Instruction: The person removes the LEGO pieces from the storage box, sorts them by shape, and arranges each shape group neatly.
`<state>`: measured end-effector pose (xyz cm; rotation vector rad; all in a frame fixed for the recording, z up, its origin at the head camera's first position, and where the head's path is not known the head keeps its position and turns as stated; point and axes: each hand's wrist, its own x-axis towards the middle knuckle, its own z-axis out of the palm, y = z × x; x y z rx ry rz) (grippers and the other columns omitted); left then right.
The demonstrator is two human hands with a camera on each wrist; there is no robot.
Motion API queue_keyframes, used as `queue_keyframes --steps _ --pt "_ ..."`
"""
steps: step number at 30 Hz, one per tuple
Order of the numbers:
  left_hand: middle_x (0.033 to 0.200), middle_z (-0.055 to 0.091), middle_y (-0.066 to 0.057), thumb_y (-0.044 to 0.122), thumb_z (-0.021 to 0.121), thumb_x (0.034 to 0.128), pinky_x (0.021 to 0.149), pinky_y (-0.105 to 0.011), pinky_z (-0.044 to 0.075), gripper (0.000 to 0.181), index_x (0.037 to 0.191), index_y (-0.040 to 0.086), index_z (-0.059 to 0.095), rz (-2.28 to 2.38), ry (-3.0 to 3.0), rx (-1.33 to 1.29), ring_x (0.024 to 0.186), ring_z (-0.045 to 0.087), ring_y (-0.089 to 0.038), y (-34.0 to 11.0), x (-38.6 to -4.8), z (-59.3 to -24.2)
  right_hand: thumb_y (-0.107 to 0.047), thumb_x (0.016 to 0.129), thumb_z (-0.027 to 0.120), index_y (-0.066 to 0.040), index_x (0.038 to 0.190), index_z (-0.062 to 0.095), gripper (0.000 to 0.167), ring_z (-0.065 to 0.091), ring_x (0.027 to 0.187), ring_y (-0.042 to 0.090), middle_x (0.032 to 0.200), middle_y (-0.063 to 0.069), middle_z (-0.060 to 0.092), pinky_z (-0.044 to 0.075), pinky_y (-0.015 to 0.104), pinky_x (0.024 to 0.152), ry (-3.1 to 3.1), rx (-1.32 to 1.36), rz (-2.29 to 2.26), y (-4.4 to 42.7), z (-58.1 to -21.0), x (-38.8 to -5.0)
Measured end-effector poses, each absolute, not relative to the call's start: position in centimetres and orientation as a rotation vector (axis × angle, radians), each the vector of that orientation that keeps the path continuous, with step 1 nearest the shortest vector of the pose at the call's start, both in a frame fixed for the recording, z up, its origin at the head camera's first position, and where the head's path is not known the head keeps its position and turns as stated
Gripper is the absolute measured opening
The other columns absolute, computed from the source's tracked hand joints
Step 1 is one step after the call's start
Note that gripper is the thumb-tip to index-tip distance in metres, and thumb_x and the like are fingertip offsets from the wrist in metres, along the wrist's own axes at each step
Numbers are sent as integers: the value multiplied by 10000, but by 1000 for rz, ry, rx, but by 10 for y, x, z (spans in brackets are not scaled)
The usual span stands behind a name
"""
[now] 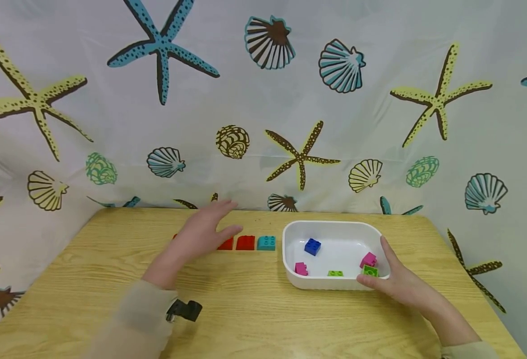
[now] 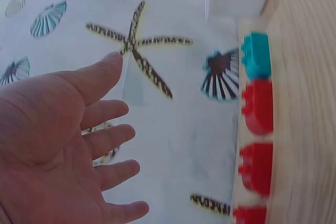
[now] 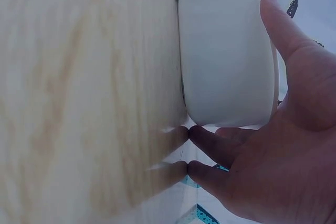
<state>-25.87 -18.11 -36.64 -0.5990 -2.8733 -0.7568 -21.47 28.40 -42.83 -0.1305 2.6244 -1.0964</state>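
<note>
The white, rounded rectangular tub point(image 1: 310, 282) looks smooth, glossy plastic; the turquoise studded block point(image 1: 266, 243) at its nine o'clock, shiny plastic; the pale-brown desk point(image 1: 254, 319), grained wood.

Seashell-print cloth point(image 1: 254, 107) behind wooden table point(image 1: 250, 314)

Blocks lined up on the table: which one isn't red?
The teal block, nearest the white box; the other visible lined-up blocks are red.

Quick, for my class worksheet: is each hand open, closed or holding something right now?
Left hand: open, holding nothing.
Right hand: holding the white container at its right end.
</note>
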Motion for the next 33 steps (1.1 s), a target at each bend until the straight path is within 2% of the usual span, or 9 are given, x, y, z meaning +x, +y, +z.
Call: queue_keyframes --steps 8,16,21,33 --pt "1716 447 -171 386 736 1079 1263 -710 288 680 1653 98 515 -645 -2893 -737 1605 342 -463 -122 -253 -365 -609 974 787 -102 1730 -211 1351 133 1584 661 1764 394 0 221 794 1220 2620 -123 -1094 283 -428 -215" --pt "1715 474 -68 457 740 1063 1283 -736 196 668 1647 195 548 -615 -2965 -792 1642 284 -414 -78 -248 -372 -589 978 795 -103 1729 -213 1348 122 1588 657 1767 390 -6 204 791 1228 2616 -136 -1117 283 -428 -215" --pt "1702 497 -25 454 756 1053 1282 -743 179 642 1634 255 572 -574 -2995 -841 1648 284 -384 -61 -247 -374 -602 977 789 -101 1729 -213 1349 146 1582 661 1765 394 5 218 789 1228 2620 -137 -1112 283 -429 -215" --pt "1590 623 28 460 783 1033 1258 -792 152 557 1541 261 678 -549 -3088 -845 1601 367 -441 -40 -251 -378 -609 975 788 -99 1730 -210 1352 154 1579 663 1765 394 8 223 792 1223 2624 -123 -1108 283 -429 -216"
